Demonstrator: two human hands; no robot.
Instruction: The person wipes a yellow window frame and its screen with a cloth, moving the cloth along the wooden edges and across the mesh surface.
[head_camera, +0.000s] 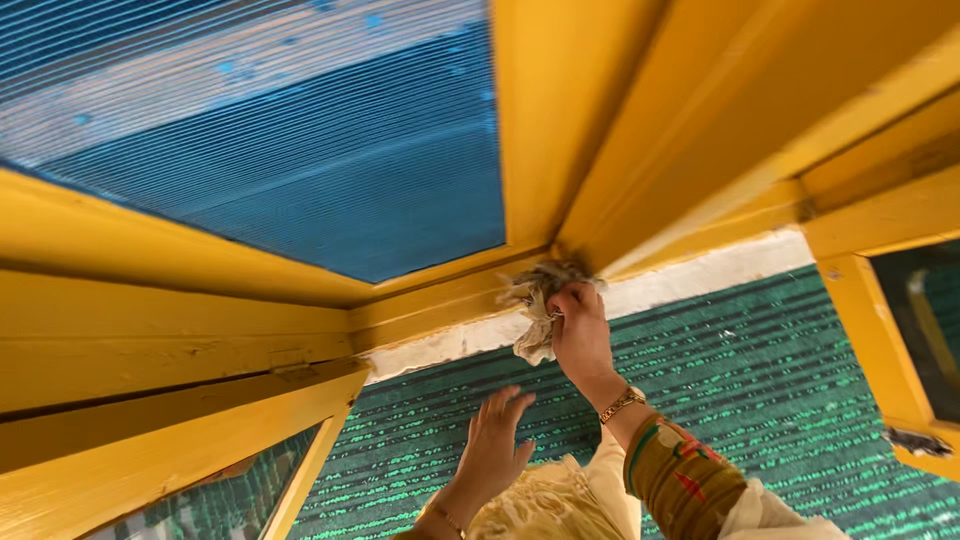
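Right hand (578, 335): centre of frame, raised, fingers closed around a crumpled pale cloth (538, 318), pressing it against the yellow wooden frame (450, 300) where beams meet. Gold bracelet (622, 404) at the wrist.

Left hand (497, 440): lower centre, fingers spread open, holding nothing, palm against the green mesh screen (740, 370).

Blue ribbed panel (330, 150): upper left of frame.

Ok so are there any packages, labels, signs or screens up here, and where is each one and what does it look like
No packages, labels or signs.
Blue mesh screen: upper left, flat panel in the yellow frame.
Green mesh screen: below the frame, behind the hands, dark green with bright flecks.
The right hand presses a pale cloth to the frame corner; the left hand is open by the green mesh.
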